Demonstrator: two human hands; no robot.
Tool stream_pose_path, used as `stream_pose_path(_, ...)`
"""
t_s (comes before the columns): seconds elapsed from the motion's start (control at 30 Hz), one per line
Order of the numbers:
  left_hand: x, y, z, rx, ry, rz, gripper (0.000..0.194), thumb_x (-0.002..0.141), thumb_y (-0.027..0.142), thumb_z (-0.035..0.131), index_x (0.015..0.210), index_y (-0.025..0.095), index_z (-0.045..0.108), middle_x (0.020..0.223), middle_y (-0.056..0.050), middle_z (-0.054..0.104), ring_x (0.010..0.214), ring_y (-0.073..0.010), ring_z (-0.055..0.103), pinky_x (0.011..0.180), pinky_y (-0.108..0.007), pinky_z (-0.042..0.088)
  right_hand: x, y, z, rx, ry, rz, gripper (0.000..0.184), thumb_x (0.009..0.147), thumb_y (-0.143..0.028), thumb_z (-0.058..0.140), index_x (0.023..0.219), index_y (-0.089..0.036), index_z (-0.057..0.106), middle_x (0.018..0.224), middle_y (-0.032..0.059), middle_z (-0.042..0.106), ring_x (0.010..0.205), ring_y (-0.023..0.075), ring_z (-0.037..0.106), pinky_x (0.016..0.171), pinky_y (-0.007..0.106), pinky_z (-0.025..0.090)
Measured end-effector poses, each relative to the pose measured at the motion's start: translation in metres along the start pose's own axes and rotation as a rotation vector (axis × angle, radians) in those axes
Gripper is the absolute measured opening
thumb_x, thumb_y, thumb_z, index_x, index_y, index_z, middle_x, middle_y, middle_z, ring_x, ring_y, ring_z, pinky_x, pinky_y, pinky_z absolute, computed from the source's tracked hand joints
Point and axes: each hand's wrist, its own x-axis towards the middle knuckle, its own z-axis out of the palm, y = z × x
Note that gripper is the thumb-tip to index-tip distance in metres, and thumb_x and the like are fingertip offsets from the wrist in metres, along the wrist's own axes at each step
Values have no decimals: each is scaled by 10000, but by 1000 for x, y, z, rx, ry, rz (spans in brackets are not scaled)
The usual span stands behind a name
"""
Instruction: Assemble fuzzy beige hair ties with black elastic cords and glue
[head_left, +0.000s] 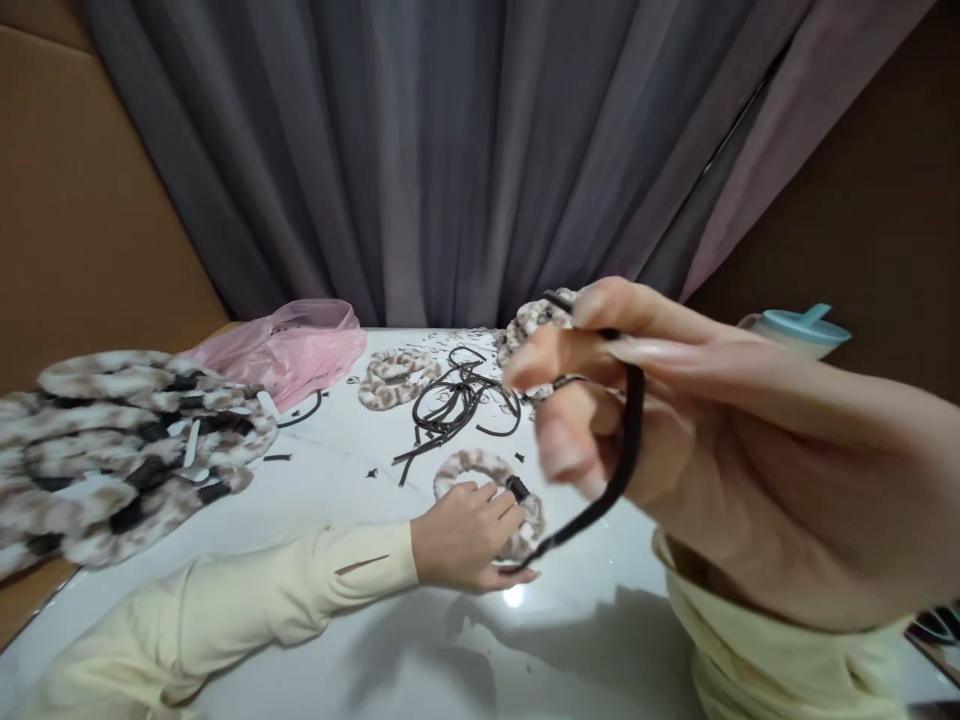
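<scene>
Close to the camera, my right hand (720, 410) is raised, its thumb and fingers pinching a black cord (632, 440). The cord loops down from those fingers to the fingertips of my left hand (469, 535). That hand is low over the white table, its fingers curled on a fluffy brown-and-white ring (472, 465) with a black wrapped part. My left hand hides part of this ring. Whether the cord is fastened to the ring or only passes by it, I cannot tell.
A pile of fluffy rings (97, 450) lies on the left, by a pink plastic bag (292, 345). Loose black cords (450, 400) and another fluffy ring (390, 380) lie farther back. A cup with a blue lid (802, 325) stands right; a grey curtain (450, 150) hangs behind.
</scene>
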Motion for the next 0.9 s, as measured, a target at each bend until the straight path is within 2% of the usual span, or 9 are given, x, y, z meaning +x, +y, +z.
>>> stream_pose_path(0.1,6,0,-2,62,-43,37,309,871,407,434,902,132,570,870,-106,604,826,-247,567,670,-332,428,-3,23,-9,458,-151,277,689,869,-246,-15,821,-157,666,992,-33,664,419,-14,562,398,103,320)
stream_pose_path(0.17,10,-3,-6,73,-75,13,214,883,274,415,869,126,569,864,-99,607,824,-240,573,704,-342,431,-6,40,-18,698,-202,366,639,843,-183,19,839,-131,656,1050,-29,645,312,-49,467,368,110,291)
stream_pose_path(0.3,16,-10,-22,-95,-77,-90,192,877,159,398,945,120,572,930,-99,623,904,-233,570,793,-345,417,-13,68,-29,966,-302,335,151,887,-247,451,851,-203,592,911,4,706,361,39,518,323,153,363)
stream_pose_path(0.4,20,-15,-43,-430,-81,-235,213,891,212,401,926,136,596,899,-73,638,822,-180,577,746,-291,422,-16,83,-25,760,-512,254,168,904,-318,471,829,-190,549,754,31,668,429,79,526,372,186,386)
stream_pose_path(0.47,22,-19,-59,-782,-177,-402,244,888,313,435,888,137,605,798,-39,638,597,-110,515,565,-226,396,-15,89,-16,500,-615,110,192,901,-298,472,840,-158,588,615,15,608,439,85,496,396,186,361)
stream_pose_path(0.53,22,-22,-73,-1112,-248,-528,285,856,400,493,945,149,595,780,-14,625,451,-58,371,428,-196,288,-11,93,-3,274,-614,-49,181,879,-233,493,798,-142,625,534,-6,553,443,82,462,426,188,332)
stream_pose_path(0.6,22,-24,-83,-1331,-237,-579,356,841,464,505,875,125,611,668,7,564,432,-46,296,412,-194,236,-8,95,12,154,-563,-154,179,862,-173,500,758,-143,643,550,-4,562,476,82,467,465,191,323)
stream_pose_path(0.73,21,-26,-93,-1489,-217,-582,541,896,508,369,691,81,631,426,63,329,404,-53,217,447,-209,241,-6,96,34,102,-518,-197,179,855,-104,491,818,-151,659,561,-14,580,476,78,470,475,189,315)
stream_pose_path(0.9,21,-18,-99,-1529,-255,-624,472,880,470,426,661,95,611,370,62,355,358,-51,226,421,-215,209,-7,94,42,193,-431,-298,182,827,-41,512,808,-153,655,704,9,630,610,92,549,567,185,377)
